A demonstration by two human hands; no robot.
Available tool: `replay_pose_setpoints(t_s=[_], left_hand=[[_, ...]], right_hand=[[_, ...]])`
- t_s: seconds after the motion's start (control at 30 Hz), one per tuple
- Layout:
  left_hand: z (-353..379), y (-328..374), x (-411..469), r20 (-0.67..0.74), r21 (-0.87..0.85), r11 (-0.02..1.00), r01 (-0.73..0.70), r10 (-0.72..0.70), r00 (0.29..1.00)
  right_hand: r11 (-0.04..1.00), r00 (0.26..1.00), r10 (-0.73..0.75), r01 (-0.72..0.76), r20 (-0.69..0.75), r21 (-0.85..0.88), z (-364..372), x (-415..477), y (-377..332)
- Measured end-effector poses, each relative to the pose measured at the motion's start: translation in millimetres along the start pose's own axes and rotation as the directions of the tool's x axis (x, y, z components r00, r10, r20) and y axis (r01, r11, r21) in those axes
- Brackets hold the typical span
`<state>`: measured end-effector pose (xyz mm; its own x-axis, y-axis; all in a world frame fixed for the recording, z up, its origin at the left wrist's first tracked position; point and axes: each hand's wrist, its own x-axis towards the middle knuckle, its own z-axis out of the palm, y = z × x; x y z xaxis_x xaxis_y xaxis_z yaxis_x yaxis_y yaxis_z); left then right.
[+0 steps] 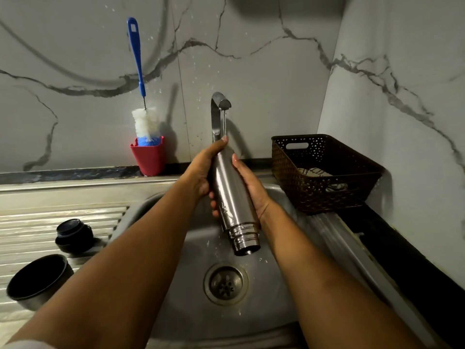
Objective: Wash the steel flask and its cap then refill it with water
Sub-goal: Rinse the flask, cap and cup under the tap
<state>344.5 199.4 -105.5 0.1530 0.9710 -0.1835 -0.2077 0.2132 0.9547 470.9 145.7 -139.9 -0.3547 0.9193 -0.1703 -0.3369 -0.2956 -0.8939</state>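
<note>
The tall brushed-steel flask (232, 197) is being held mouth-down over the steel sink basin (289, 285), gripped by the left hand (201, 172) and right hand (254, 187), so the tap stream (224, 122) is rinsing its base and draining out. Its dark round cap (73, 235) is being kept aside on the ridged draining surface (37, 222).

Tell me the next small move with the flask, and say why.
Probably turn the flask a little in both hands so the stream wets another side. The tap runs onto its upper end at the left hand fingertips, the right hand grips the other side, and the open mouth points down over the sink, so this looks like an outside rinse, not a refill.
</note>
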Motion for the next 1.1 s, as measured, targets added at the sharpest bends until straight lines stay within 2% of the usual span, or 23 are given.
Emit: replay_pose_setpoints(t_s=[0.07,0.1,0.2,0.33,0.4,0.47,0.53,0.6,0.63,0.7,0.8,0.87,0.93,1.0,1.07,1.1], left_hand=[[-2,0,4,0.024,-0.02,1.0,0.018,-0.018,1.0],[-2,0,6,-0.02,0.004,1.0,-0.002,0.002,1.0],[2,6,15,-0.188,0.179,0.97,-0.167,0.2,0.962],[9,3,23,-0.269,0.326,0.893,-0.309,0.401,0.876],[15,-6,19,-0.263,0.401,0.846,-0.351,0.474,0.841],[17,-19,16,-0.216,0.468,0.807,-0.361,0.501,0.838],[16,-34,17,-0.163,0.579,0.74,-0.342,0.516,0.841],[12,-40,16,-0.132,0.674,0.66,-0.332,0.55,0.825],[11,-35,15,-0.132,0.671,0.658,-0.341,0.559,0.819],[7,-18,12,-0.123,0.585,0.732,-0.348,0.504,0.855],[-2,8,6,-0.023,0.45,0.83,-0.329,0.379,0.925],[-4,9,3,-0.002,0.353,0.872,-0.339,0.363,0.932],[0,0,0,-0.059,0.299,0.87,-0.391,0.426,0.903],[7,-10,0,-0.136,0.475,0.765,-0.435,0.552,0.823],[18,-18,-3,-0.104,0.725,0.556,-0.407,0.673,0.733],[25,-23,-5,-0.056,0.811,0.448,-0.378,0.701,0.711]], right_hand=[[0.999,0.999,0.024,-0.025,0.023,0.029,1,0,-2],[0.999,0.999,0.033,-0.033,0.006,0.014,1,1,-2],[0.982,0.995,-0.018,-0.002,-0.103,-0.188,0,8,5],[0.917,0.968,-0.175,0.095,-0.178,-0.387,-2,13,12],[0.846,0.929,-0.275,0.112,-0.246,-0.521,-4,14,13],[0.731,0.887,-0.359,0.074,-0.29,-0.678,-6,16,16],[0.66,0.863,-0.393,0.023,-0.319,-0.751,-9,18,18],[0.683,0.874,-0.391,0.064,-0.289,-0.728,-12,19,19],[0.724,0.89,-0.373,0.102,-0.263,-0.683,-13,19,18],[0.829,0.932,-0.303,0.155,-0.198,-0.538,-13,14,16],[0.943,0.978,-0.185,0.149,-0.094,-0.296,-9,6,12],[0.966,0.989,-0.141,0.13,-0.036,-0.223,-8,4,13],[0.958,0.986,-0.157,0.136,-0.062,-0.253,-8,8,14],[0.903,0.957,-0.239,0.157,-0.163,-0.4,-7,13,17],[0.8,0.909,-0.337,0.139,-0.245,-0.584,-7,15,21],[0.742,0.879,-0.396,0.137,-0.265,-0.656,-6,14,23]])
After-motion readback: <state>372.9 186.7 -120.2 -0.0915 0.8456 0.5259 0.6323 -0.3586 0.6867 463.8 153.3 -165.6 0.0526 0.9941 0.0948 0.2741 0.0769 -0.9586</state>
